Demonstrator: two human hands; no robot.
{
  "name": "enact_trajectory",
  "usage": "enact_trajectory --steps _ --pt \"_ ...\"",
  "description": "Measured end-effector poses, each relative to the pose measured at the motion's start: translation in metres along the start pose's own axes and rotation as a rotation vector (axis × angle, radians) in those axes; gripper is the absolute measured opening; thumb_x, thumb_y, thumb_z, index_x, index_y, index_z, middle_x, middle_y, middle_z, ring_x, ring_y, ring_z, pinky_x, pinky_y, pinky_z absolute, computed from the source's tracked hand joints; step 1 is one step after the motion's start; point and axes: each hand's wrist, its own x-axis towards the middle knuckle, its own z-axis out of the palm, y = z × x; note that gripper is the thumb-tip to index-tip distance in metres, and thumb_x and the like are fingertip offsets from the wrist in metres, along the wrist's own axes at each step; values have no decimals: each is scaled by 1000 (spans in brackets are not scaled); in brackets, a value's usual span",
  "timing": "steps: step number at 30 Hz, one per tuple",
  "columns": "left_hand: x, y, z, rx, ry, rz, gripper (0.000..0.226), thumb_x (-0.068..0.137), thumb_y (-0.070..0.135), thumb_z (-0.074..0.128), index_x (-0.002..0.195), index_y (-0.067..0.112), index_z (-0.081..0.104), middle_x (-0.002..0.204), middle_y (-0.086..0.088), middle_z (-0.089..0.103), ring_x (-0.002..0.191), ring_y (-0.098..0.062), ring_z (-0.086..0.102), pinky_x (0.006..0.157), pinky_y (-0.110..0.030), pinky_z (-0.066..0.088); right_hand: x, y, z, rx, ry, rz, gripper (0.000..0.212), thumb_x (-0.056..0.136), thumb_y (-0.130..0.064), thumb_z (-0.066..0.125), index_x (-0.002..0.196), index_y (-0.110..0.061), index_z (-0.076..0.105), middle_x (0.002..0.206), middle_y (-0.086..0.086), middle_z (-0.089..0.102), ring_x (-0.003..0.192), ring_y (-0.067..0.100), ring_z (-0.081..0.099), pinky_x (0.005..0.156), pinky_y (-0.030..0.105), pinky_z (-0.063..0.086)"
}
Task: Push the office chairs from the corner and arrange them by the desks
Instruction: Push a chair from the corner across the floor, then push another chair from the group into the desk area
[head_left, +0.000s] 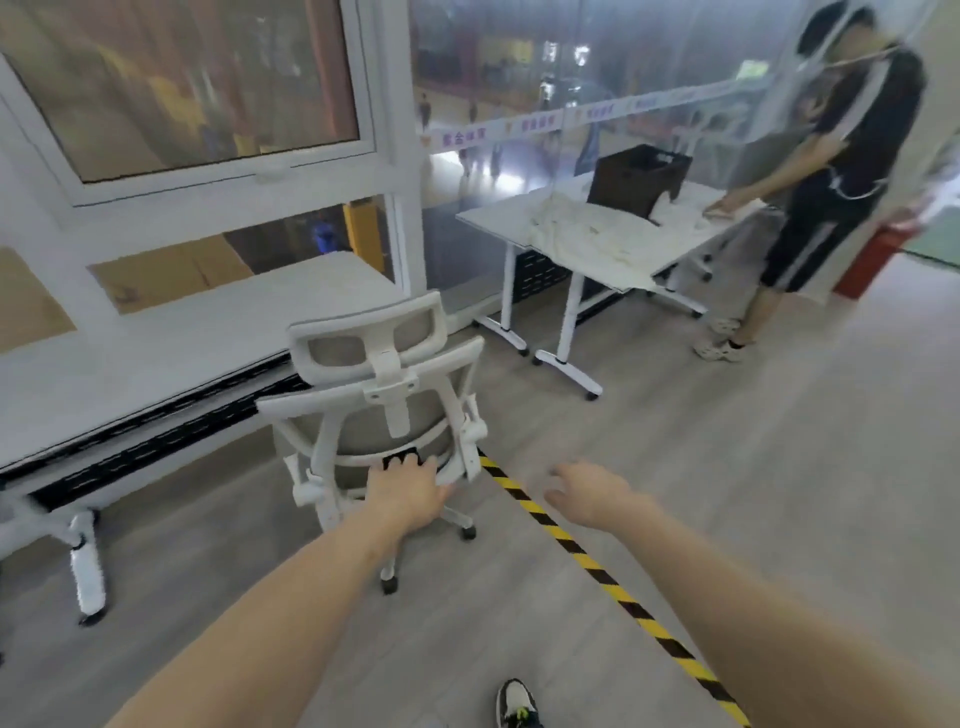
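Head view: wide-angle and blurred; both forearms reach forward over grey floor.
Shoe (517, 702): nearest thing, below and between the two arms, just left of the tape.
Tape (597, 569): yellow-black floor strip running between the hands, from lower right up to the chair's base.
Left hand (408, 486): fingers laid against the lower back frame of the chair and bent over its edge; whether it grips or only presses, cannot tell through the blur.
Right hand (589, 491): free, fingers spread and loosely bent, holding nothing, beside the chair's right edge and not touching it.
Chair (382, 400): white frame, grey mesh, headrest up; right ahead of the left hand, back toward the camera, seat facing the near desk.
Near desk (171, 353): long white top beyond and left of the left hand; chair is just beside its edge, not yet tucked in.
Far desk (602, 228): ahead of the right hand, well apart; carries a cloth (597, 234) and a dark bin (636, 179).
Person (826, 197): stands at the far desk's right end, one hand on its top.
Risk, spin: a one-handed, low, off-centre push could swivel the chair rather than roll it.
Risk, casters: wheels (467, 531) sit near the tape; a raised edge might snag one.
Risk, knock: too firm a shove could drive the armrests into the near desk's edge.
Risk, footing: the shoe is close to the strip and the chair's base legs.
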Motion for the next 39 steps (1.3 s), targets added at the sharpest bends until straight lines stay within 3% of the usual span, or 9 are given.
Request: enact_trajectory --steps 4,10,15,19,25,31,39 --pt "-61 129 2 166 41 307 50 105 59 33 133 22 52 132 -8 58 121 -32 56 99 -48 44 -160 84 29 69 46 249 55 108 -47 42 158 -25 38 160 2 40 141 29 46 107 42 42" --pt "-225 380 37 354 65 840 49 108 53 31 143 22 46 141 -8 54 127 -31 55 95 -43 42 -467 213 119 282 224 753 54 106 -45 44 156 -23 41 158 6 43 141 31 45 112 45 41" --pt "-477 583 115 489 65 1312 52 109 54 30 145 20 44 142 -11 50 131 -34 50 102 -49 44 -766 250 255 488 329 1185 53 104 -47 47 152 -23 47 156 8 48 141 30 48 114 42 42" --pt "-728 688 221 576 76 1670 53 108 54 33 146 18 44 145 -13 49 134 -35 48 107 -48 40 -1011 225 376 609 327 1527 53 105 -47 46 151 -21 47 155 8 49 140 31 48 113 42 41" --pt "-1097 729 372 621 -25 2130 53 107 54 34 148 22 43 142 -11 52 131 -34 52 104 -46 42 -1312 121 540 755 358 2060 49 104 -44 46 145 -16 52 147 11 54 134 33 53 106 43 48" --pt "-1399 700 467 727 -73 2564 55 107 55 34 150 21 43 145 -12 51 131 -34 51 104 -46 40 -1506 1 656 926 475 2495 50 102 -44 46 144 -19 54 143 10 55 133 32 52 106 42 48" --pt "-1699 684 607 841 -130 2836 54 107 55 33 148 21 44 146 -12 50 134 -34 49 107 -48 38 -1714 -104 790 1018 518 2899 47 102 -40 44 145 -21 51 145 11 51 136 32 48 106 42 44"
